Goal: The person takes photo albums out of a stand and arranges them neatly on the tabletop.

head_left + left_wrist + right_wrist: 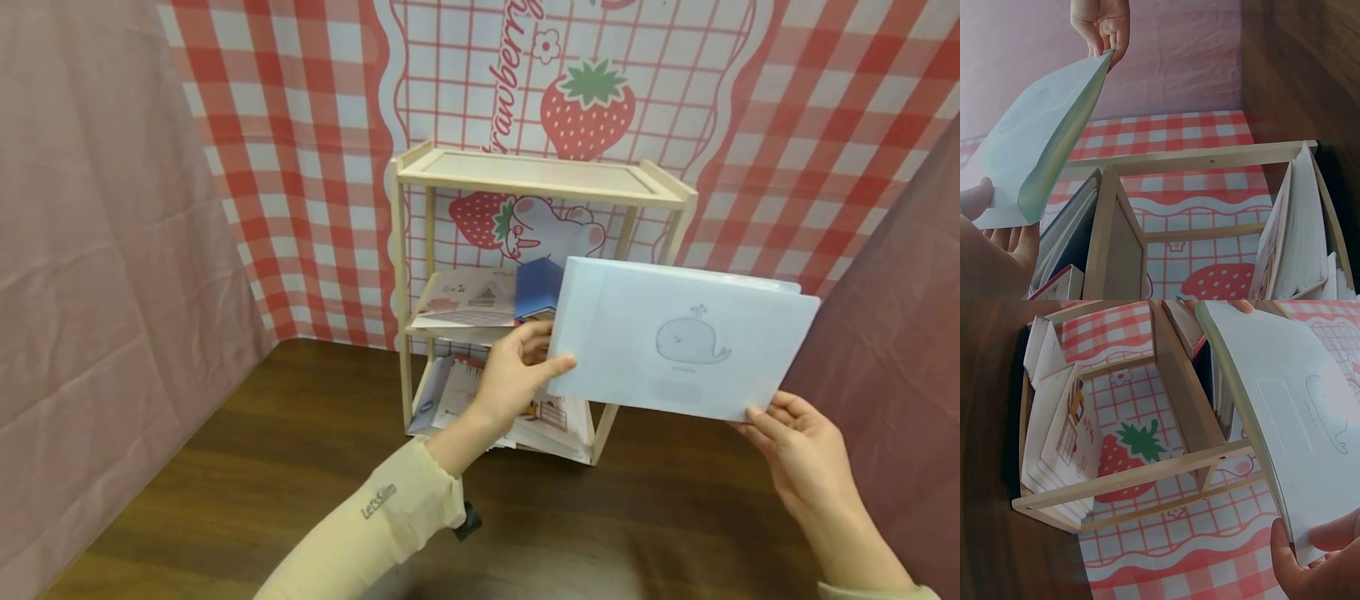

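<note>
- Folder [690, 342], pale with a whale drawing on its cover, is held up right of centre in the frame, in front of the right post of a wooden rack [525, 185]; we see it tilted, its right end lower.
- Our left hand [517, 367] grips the left edge, thumb on the cover and fingers behind; our right hand [806, 450] pinches only the lower right corner.
- That corner pinch looks like the weak point to us: if the smooth cover slipped from it, the right end would probably swing down and twist our left grip.
- Moved straight forward at this height, the folder might knock the right post, since it overlaps it in the head view.
- It hides the right part of the middle shelf, so we cannot judge the room there; a blind push could catch the blue book [540, 287] or shove the booklet [468, 296] beside it.
- Our left wrist crosses before the loose papers [551, 417] on the bottom shelf, lower centre; a dipping sleeve [375, 517] could drag some onto the tabletop [180, 500].
</note>
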`<state>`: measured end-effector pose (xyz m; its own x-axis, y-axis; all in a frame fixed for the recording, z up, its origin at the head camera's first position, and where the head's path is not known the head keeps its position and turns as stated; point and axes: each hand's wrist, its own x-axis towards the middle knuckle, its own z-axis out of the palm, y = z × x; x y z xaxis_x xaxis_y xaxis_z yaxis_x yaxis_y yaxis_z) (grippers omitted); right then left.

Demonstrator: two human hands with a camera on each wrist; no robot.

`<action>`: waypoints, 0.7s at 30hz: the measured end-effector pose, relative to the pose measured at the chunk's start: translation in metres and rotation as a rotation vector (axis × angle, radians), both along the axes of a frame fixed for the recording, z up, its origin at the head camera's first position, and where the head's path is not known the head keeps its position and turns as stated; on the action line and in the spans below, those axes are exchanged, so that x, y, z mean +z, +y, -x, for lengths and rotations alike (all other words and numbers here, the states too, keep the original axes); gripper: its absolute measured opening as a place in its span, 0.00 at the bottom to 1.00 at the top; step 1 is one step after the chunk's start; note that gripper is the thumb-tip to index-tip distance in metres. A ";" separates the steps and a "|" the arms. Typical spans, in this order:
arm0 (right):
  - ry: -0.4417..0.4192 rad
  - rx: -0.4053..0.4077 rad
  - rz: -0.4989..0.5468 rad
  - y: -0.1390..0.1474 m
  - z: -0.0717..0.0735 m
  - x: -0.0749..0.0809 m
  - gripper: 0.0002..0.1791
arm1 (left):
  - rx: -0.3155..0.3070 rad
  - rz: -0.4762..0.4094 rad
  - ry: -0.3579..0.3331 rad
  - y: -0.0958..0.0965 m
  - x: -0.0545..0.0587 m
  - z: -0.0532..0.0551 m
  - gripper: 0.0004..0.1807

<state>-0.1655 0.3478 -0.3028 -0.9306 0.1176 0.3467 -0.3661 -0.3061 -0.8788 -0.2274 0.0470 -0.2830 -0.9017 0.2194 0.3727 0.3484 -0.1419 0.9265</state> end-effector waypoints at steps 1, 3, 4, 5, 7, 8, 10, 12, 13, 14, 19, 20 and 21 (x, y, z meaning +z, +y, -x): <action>-0.002 0.000 0.000 0.000 0.000 0.000 0.14 | -0.002 -0.003 0.002 0.000 0.000 0.000 0.23; -0.006 -0.002 0.002 0.000 0.000 -0.001 0.14 | -0.007 -0.009 0.008 0.000 -0.001 0.001 0.23; -0.008 -0.002 0.004 0.000 0.000 -0.001 0.14 | -0.011 -0.012 0.009 0.000 -0.002 0.001 0.23; -0.009 -0.002 0.007 0.000 0.000 -0.002 0.14 | -0.014 -0.014 0.009 0.000 -0.002 0.001 0.23; -0.013 -0.004 0.009 0.000 0.000 -0.002 0.14 | -0.019 -0.012 0.011 0.001 -0.003 0.001 0.23; -0.017 -0.003 0.011 0.001 -0.001 -0.003 0.14 | -0.022 -0.011 0.013 0.001 -0.004 0.001 0.23; -0.023 -0.007 0.004 0.002 -0.001 -0.004 0.14 | -0.025 -0.006 0.013 0.002 -0.005 0.001 0.23; -0.031 -0.010 -0.004 0.003 -0.002 -0.005 0.14 | -0.025 0.000 0.014 0.002 -0.005 0.001 0.24; -0.033 -0.011 -0.007 0.003 -0.003 -0.005 0.14 | -0.025 0.003 0.013 0.003 -0.006 0.000 0.24; -0.038 -0.013 -0.010 0.003 -0.003 -0.006 0.14 | -0.027 0.003 0.012 0.003 -0.006 0.000 0.24; -0.052 -0.016 -0.015 0.006 -0.005 -0.008 0.14 | -0.034 0.004 0.005 0.005 -0.008 -0.001 0.24; -0.058 -0.017 -0.015 0.006 -0.006 -0.009 0.14 | -0.035 0.002 0.004 0.005 -0.008 -0.001 0.24; -0.062 -0.018 -0.016 0.007 -0.006 -0.010 0.14 | -0.035 0.004 0.004 0.006 -0.009 -0.001 0.23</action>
<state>-0.1595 0.3546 -0.3123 -0.9480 0.1294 0.2906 -0.3163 -0.2855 -0.9047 -0.2259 0.0530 -0.2918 -0.8922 0.2518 0.3750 0.3467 -0.1504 0.9258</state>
